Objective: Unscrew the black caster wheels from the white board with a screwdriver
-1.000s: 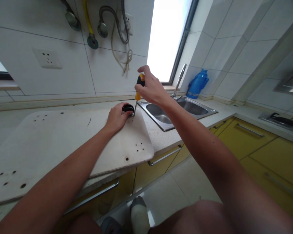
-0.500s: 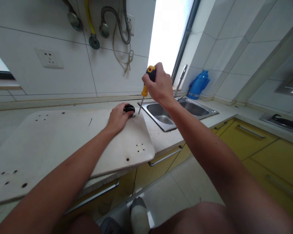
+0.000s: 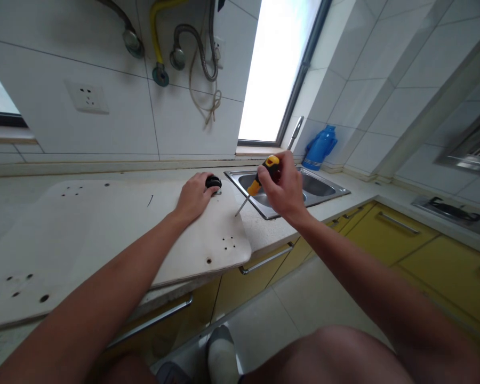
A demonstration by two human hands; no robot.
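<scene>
A pale board (image 3: 116, 229) with rounded corners lies on the counter, with groups of small screw holes near its corners. My left hand (image 3: 194, 197) rests at its far right corner, fingers closed around a black caster wheel (image 3: 213, 182). A bit of the caster's metal plate shows against the board. My right hand (image 3: 282, 186) grips a yellow and black screwdriver (image 3: 254, 186) by its handle. The screwdriver is tilted, its shaft pointing down and left, with the tip close to the board's right edge; whether it touches I cannot tell.
Right of the board is a steel double sink (image 3: 320, 186) with a tap (image 3: 295, 132). A blue thermos flask (image 3: 320, 148) stands behind it. Yellow cabinets (image 3: 380, 229) with bar handles run below the counter. Hoses (image 3: 158, 37) and a socket (image 3: 87, 97) are on the tiled wall.
My right hand has moved down and to the right with the screwdriver, away from the caster, and the screwdriver leans more. My left hand stays on the caster. The view has shifted slightly.
</scene>
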